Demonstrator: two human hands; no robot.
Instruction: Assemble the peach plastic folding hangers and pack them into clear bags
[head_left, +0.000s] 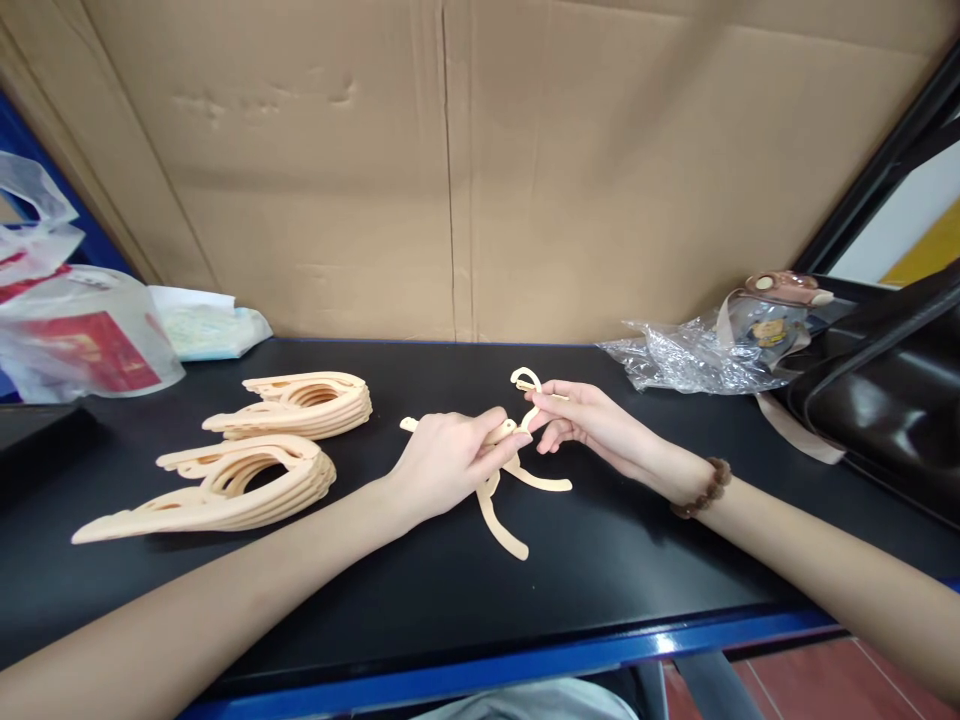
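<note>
In the middle of the black table, my left hand point(442, 462) is closed on a beige plastic folding hanger point(501, 522), thumb and forefinger pinching it near its joint. Its curved arms stick out below the fingers, and another tip shows beyond the knuckles. Just to the right, my right hand point(589, 420) pinches the hanger's curved hook point(535, 380) between thumb and fingers. The hook's lower end meets the pieces at my left fingertips; whether it is joined there I cannot tell. To the left lie two stacks of folded beige hangers, a nearer stack point(300, 490) and a farther stack point(330, 408).
At the far left stand a plastic bag point(97, 330) and a tissue pack point(214, 328). Crumpled clear wrap point(675, 358), a bottle with a strap point(769, 318) and a black bag point(892, 390) sit at the right. Cardboard point(337, 180) rises behind the table point(600, 570).
</note>
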